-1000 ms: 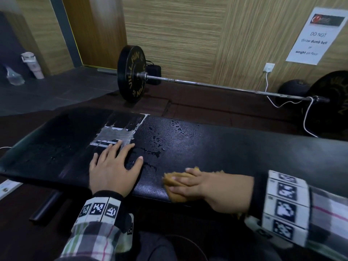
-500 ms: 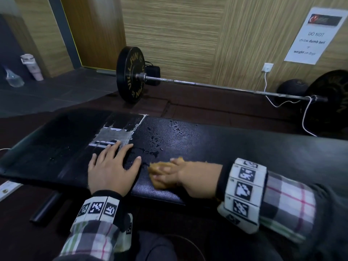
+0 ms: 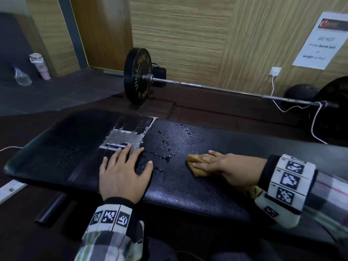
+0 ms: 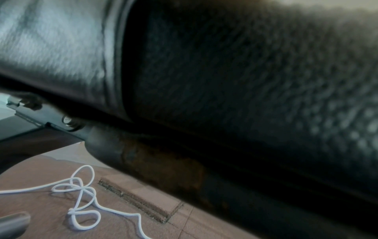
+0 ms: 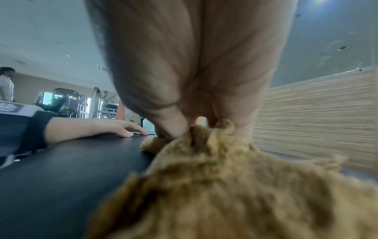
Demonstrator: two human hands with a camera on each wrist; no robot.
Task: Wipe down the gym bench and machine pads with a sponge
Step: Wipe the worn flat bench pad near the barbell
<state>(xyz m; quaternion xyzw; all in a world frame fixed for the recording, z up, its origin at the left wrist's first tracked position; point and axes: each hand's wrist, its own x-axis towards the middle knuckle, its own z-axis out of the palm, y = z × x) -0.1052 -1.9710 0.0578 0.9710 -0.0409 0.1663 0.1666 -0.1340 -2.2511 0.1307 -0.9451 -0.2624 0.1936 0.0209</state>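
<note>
A long black padded bench [image 3: 207, 187] runs across the head view, with water drops [image 3: 165, 146] on its middle. My right hand [image 3: 204, 158] holds a tan sponge [image 3: 194, 163] down on the pad, right of the drops. In the right wrist view the thumb [image 5: 171, 127] and fingers pinch the sponge [image 5: 225, 186] against the pad. My left hand [image 3: 122, 172] lies flat on the bench with its fingers spread, left of the sponge, beside a worn grey patch [image 3: 122, 138]. The left wrist view shows only the pad's side [image 4: 225, 72], not the hand.
A barbell [image 3: 207, 88] with a black plate [image 3: 138, 76] lies on the floor behind the bench, along the wood-panelled wall. A white cable [image 3: 278, 104] hangs from a socket. Two bottles [image 3: 40, 66] stand far left. Another cable [image 4: 81, 194] lies under the bench. A person [image 5: 6, 84] stands far off.
My right hand slid the sponge left toward my left hand, then back to the right and a little further from the front edge. The left hand stayed flat in place.
</note>
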